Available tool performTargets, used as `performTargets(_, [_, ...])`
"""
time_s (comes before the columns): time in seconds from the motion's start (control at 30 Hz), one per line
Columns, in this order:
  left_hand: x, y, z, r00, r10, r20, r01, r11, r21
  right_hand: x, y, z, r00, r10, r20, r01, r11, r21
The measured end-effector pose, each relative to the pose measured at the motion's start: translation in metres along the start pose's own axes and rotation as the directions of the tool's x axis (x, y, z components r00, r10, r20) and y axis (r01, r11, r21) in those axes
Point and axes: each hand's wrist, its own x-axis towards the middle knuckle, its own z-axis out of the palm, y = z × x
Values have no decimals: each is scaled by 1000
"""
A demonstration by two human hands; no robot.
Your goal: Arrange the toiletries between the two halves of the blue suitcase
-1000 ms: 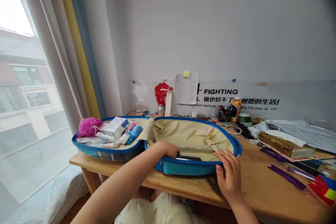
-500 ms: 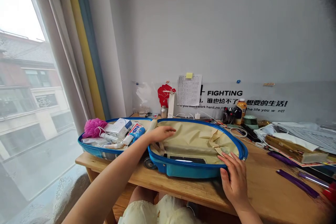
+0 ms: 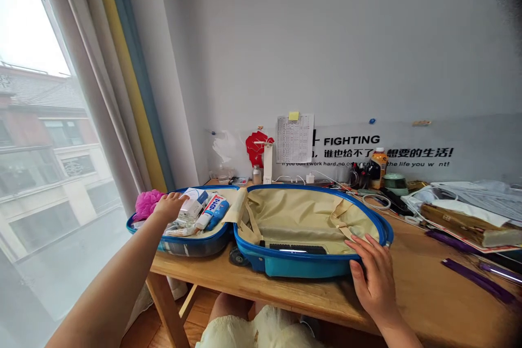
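Observation:
An open blue suitcase lies on the wooden table, its two halves spread side by side. My left hand (image 3: 169,208) is over the left half (image 3: 196,247), fingers stretched out at the left side of a white box (image 3: 194,201); whether they touch it I cannot tell. Around it are a pink bath puff (image 3: 147,204), a toothpaste tube (image 3: 211,210), a blue bottle (image 3: 218,213) and small clear packages. My right hand (image 3: 373,272) rests with spread fingers on the near right rim of the right half (image 3: 293,267). In there, beige lining, straps and a dark bar-like object show.
On the right of the table (image 3: 420,288) lie purple strips (image 3: 477,280), a brown case (image 3: 465,223), papers and cables. An orange bottle (image 3: 378,168) and a green-lidded jar (image 3: 395,184) stand along the wall. A curtain (image 3: 110,92) and window are on the left.
My left hand has moved left, from above the right half's inner edge to the items in the left half. My right hand stays on the rim. The view has shifted slightly.

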Motion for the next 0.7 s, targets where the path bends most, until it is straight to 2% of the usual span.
performTargets(0.23, [18, -3, -1, 996, 74, 55, -80, 992, 97, -1, 1, 3, 1000, 17, -20, -16, 999, 34])
performTargets(0.43, [8, -13, -11, 994, 87, 71, -94, 989, 112, 0, -1, 2, 999, 25, -24, -24, 999, 47])
performTargets(0.57, [0, -17, -27, 995, 99, 17, -101, 990, 98, 2, -2, 1, 1000, 25, -17, -25, 999, 32])
performTargets(0.7, [-1, -11, -58, 988, 140, -72, -134, 988, 75, 4, -3, 0, 999, 7, -35, -6, 1000, 26])
